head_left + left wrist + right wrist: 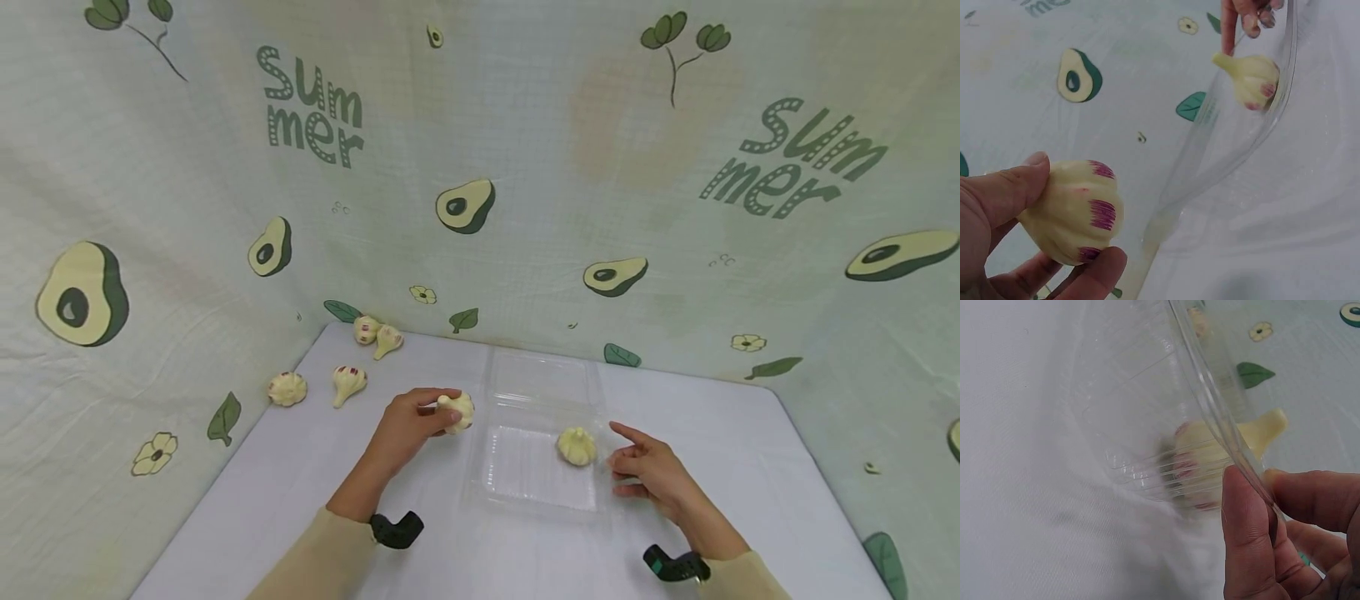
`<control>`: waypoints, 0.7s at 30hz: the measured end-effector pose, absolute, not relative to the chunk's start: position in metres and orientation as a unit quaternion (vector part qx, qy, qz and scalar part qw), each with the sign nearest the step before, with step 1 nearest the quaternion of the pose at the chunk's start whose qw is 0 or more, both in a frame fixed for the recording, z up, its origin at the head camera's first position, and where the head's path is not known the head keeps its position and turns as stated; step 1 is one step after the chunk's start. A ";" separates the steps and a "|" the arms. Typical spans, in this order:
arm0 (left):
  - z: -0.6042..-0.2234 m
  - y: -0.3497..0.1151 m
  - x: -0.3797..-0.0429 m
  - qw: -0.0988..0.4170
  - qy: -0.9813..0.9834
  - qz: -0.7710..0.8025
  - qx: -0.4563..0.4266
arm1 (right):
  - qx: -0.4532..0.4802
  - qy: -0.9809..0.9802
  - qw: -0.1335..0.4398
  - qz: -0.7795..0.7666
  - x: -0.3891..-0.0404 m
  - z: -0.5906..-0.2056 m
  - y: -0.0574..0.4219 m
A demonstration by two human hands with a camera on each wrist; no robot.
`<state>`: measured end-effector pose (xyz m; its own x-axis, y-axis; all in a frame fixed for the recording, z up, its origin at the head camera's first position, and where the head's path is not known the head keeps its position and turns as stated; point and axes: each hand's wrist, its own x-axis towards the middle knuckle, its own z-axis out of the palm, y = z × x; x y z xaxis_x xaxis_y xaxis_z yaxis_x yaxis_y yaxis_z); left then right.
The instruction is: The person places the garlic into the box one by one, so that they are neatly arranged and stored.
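Observation:
My left hand (408,427) holds a garlic bulb (1075,209), cream with purple streaks, between thumb and fingers, just left of a clear plastic container (517,487). The container lies with its lid (542,375) folded back. A second garlic bulb (577,448) sits inside, towards the right wall, its stem pointing up. At that right side is my right hand (656,473); in the right wrist view its thumb and a finger pinch the container's rim (1235,447). Part of the held bulb is hidden behind the left fingers.
Several more bulbs lie at the table's left: a pair of garlic bulbs (387,340) near the back edge, one bulb (348,383) nearer, and another bulb (287,389) at the left edge. A printed cloth (525,250) hangs around the white table (697,425).

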<state>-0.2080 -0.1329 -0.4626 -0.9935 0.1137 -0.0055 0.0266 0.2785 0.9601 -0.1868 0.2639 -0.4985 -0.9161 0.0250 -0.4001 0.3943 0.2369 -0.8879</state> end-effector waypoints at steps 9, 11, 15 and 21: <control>-0.464 -0.080 -0.211 0.038 0.850 0.513 0.109 | 0.141 0.772 0.155 -0.600 -0.187 -0.498 0.264; -0.466 -0.069 -0.213 0.046 0.855 0.502 0.122 | 0.139 0.773 0.154 -0.599 -0.187 -0.498 0.264; -0.470 -0.052 -0.217 0.051 0.867 0.477 0.134 | 0.135 0.773 0.155 -0.600 -0.187 -0.498 0.264; -0.473 -0.035 -0.220 0.042 0.874 0.464 0.142 | 0.132 0.775 0.153 -0.598 -0.188 -0.499 0.264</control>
